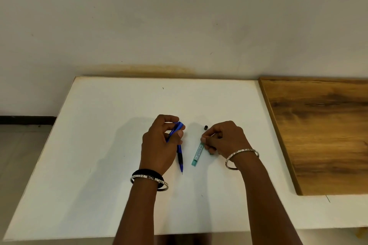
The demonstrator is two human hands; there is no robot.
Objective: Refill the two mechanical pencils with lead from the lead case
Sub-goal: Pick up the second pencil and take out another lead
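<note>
My left hand [159, 145] is shut on a blue mechanical pencil [180, 158] with a black grip, its tip pointing toward me just above the white table [99, 145]. A second blue shaft [176, 127] slants between the same fingers; I cannot tell if it is the other pencil. My right hand [225, 139] pinches the far end of the teal lead case [197, 154], whose near end rests on the table. A small black cap [205, 127] lies on the table just beyond my right fingers.
A wooden board [322, 135] lies on the right side of the table. The wall runs close behind the table's far edge. Floor shows past the left edge. Both wrists carry bangles.
</note>
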